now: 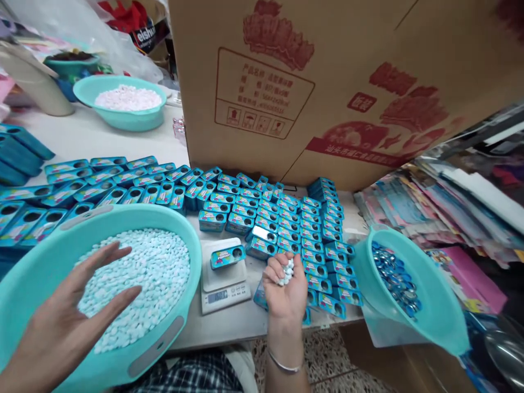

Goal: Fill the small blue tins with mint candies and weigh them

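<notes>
My left hand (82, 305) hovers over a large turquoise basin (186, 232), thumb and fingers spread with nothing between them. Pale blue-white candy tablets (159, 273) fill much of that basin. Palm up, my right hand (285, 286) curls its fingers round a small heap of the same tablets (287, 273), to the right of a white digital scale (225, 295). On the scale's plate lies a blue box (228, 256) with a dark round hole in its top; the display is lit. Rows of similar blue boxes (286, 224) stand behind my right hand.
A tall cardboard carton (262, 153) rises behind the boxes. At the right edge, a turquoise basin (442, 295) holds shiny blue pieces. Another basin (126, 117) with pinkish-white tablets is at the back left. Stacked printed packaging sheets (429, 202) lie on the far right.
</notes>
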A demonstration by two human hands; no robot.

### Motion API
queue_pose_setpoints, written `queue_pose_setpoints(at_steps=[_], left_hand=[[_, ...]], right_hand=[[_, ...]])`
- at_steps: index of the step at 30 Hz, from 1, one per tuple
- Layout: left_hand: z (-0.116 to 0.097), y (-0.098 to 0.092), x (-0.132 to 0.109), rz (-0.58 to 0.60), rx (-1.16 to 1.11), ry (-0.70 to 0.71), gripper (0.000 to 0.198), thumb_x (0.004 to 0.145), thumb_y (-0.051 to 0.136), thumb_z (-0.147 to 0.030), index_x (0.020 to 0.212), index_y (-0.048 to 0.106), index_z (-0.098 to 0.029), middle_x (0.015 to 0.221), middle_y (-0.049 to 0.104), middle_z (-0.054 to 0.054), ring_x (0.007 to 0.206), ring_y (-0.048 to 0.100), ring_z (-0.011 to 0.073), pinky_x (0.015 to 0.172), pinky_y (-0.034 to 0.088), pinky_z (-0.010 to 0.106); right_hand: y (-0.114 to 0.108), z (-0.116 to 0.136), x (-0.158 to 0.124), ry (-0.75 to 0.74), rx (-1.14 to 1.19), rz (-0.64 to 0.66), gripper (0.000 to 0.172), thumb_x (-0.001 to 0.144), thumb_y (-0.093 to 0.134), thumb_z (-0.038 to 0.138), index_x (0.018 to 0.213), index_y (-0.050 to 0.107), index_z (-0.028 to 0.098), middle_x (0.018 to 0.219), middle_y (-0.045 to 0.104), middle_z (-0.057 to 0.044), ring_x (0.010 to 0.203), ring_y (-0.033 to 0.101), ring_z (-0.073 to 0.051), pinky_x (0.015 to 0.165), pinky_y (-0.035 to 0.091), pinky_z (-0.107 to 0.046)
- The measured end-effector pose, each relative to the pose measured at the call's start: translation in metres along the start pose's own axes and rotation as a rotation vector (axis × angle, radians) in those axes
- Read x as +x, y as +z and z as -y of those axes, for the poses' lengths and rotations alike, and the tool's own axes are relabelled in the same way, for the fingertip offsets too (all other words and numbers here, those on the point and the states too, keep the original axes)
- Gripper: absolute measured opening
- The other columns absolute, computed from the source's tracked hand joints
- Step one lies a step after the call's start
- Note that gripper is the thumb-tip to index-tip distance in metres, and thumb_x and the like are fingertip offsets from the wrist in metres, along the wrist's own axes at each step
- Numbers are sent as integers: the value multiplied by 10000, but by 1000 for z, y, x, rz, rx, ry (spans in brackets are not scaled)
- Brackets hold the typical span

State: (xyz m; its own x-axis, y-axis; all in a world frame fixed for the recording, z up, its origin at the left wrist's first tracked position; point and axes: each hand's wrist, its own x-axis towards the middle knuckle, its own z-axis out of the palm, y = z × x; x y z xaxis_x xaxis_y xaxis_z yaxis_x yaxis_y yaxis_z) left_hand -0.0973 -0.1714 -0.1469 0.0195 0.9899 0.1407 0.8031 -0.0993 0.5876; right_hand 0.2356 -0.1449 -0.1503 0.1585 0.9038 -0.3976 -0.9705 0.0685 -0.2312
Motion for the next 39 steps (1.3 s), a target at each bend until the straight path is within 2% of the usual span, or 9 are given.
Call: queue_pose_setpoints(at_steps=[3, 6, 12, 17, 21, 26, 33, 36, 39], left_hand=[[-30, 2, 24, 54, -26, 37, 667, 771, 549, -585, 1388, 338, -447, 1338, 550, -25, 1224, 515, 337, 945, 502, 519], [-48, 16, 47, 155, 6, 314, 696, 783, 577, -559, 1408, 323, -386, 1380, 521, 28, 1275, 469, 324, 1084, 351, 532], [-77, 72, 75, 364, 233, 558, 716, 769, 660, -397, 1388, 372, -180, 1384, 508, 147, 1366, 330, 368, 1123, 112, 631], [-94, 97, 85, 426, 125, 569, 340, 730, 648, -222, 1060, 586, -174, 1055, 686, 79, 1133, 573, 277, 1157, 108, 564], [-95, 54, 89, 208, -175, 424, 389, 747, 650, -311, 1116, 568, -217, 1072, 671, 31, 1018, 618, 239, 1141, 188, 553], [-67, -25, 84, -37, -209, 319, 375, 784, 642, -399, 1128, 592, -259, 1051, 626, 24, 1000, 586, 229, 884, 468, 366], [7, -62, 53, 155, 112, 373, 380, 834, 554, -334, 1207, 558, -264, 1081, 614, 28, 915, 617, 196, 774, 492, 281], [9, -72, 44, 182, 248, 437, 416, 785, 556, -247, 1200, 568, -244, 1189, 609, 62, 1032, 598, 246, 857, 482, 331], [-5, -78, 43, 324, 407, 487, 383, 736, 515, -136, 1093, 625, -216, 1042, 667, 87, 988, 601, 286, 843, 480, 409]], right_hand=[[6, -8, 7, 7, -9, -6, 113, 896, 498, 265, 802, 472, 207, 622, 397, 81, 454, 351, -45, 397, 285, -154], [11, -15, 12, 2, -21, -9, 123, 895, 501, 279, 801, 471, 206, 615, 388, 84, 449, 342, -44, 395, 274, -154], [13, -17, 17, -8, -17, -22, 118, 880, 525, 271, 797, 475, 204, 612, 397, 81, 451, 341, -42, 398, 269, -150], [16, -13, 9, -16, 35, -57, 145, 904, 480, 281, 781, 477, 203, 612, 426, 71, 464, 370, -49, 414, 289, -156], [31, -30, -2, 14, 18, -61, 177, 902, 485, 309, 758, 492, 206, 585, 440, 70, 463, 394, -58, 426, 314, -166], [49, -103, -13, 91, -109, -87, 189, 853, 564, 353, 742, 532, 203, 649, 602, 25, 629, 590, -113, 684, 498, -285], [36, -194, -20, 81, -344, -43, 224, 785, 609, 400, 694, 542, 207, 770, 705, -29, 892, 667, -191, 914, 448, -339], [32, -211, -19, 183, -340, -102, 220, 757, 634, 417, 743, 546, 215, 816, 707, -31, 867, 664, -188, 804, 485, -325], [31, -229, -17, 360, -262, -175, 254, 723, 669, 433, 783, 548, 218, 810, 691, -28, 816, 658, -182, 707, 497, -310]])
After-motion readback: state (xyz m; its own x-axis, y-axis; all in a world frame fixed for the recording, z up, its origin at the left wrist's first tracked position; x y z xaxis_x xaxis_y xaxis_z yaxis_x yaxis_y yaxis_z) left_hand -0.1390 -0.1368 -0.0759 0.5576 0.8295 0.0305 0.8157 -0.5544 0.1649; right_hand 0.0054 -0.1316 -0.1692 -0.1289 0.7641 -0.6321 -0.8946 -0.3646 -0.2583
